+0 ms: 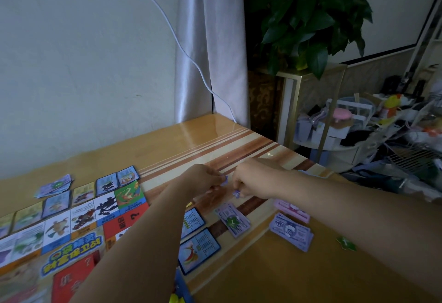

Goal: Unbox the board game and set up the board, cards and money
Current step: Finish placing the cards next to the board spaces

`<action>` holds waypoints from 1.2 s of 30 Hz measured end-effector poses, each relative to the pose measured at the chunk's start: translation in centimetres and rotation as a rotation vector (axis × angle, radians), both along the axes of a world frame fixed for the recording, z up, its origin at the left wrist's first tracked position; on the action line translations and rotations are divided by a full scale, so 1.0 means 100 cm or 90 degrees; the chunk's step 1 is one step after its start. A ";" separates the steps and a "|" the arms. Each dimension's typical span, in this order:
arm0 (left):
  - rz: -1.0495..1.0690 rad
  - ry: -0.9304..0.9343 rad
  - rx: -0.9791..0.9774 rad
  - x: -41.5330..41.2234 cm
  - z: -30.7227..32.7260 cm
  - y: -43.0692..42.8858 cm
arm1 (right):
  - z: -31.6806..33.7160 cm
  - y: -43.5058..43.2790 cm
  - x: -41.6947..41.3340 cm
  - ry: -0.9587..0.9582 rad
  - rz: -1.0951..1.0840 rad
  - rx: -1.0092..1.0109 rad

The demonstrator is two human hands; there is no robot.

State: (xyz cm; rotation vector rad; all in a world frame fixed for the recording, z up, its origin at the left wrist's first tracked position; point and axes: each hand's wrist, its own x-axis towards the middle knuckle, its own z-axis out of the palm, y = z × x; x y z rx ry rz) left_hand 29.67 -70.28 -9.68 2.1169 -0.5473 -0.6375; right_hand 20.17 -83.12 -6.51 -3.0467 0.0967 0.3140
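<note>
Pale wall [83,51] behind a glossy, stripe-inlaid table [275,278]. Grey curtain [210,39] in the corner, crossed by a white cable [181,49]. Rightward, leafy plant [311,15] above a gold-framed stand [289,101], beside cluttered shelves [382,123] (contents blurred).

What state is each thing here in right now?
Board: unfolded, flat on the table.
Left hand: pinches a purple piece.
Right hand: pinches a second purple piece.
Purple notes: stacked, lying flat.
Green token: loose, lying flat.
Blue cards: face up beside the board.
</note>
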 end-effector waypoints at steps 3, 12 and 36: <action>0.006 0.009 0.001 0.001 0.000 0.000 | 0.007 0.006 0.008 0.039 0.004 -0.025; 0.022 0.041 -0.024 0.002 0.001 0.001 | 0.025 0.007 0.028 0.189 0.045 -0.031; -0.049 -0.213 -0.008 -0.141 0.095 0.181 | 0.051 0.081 -0.100 -0.236 0.019 0.333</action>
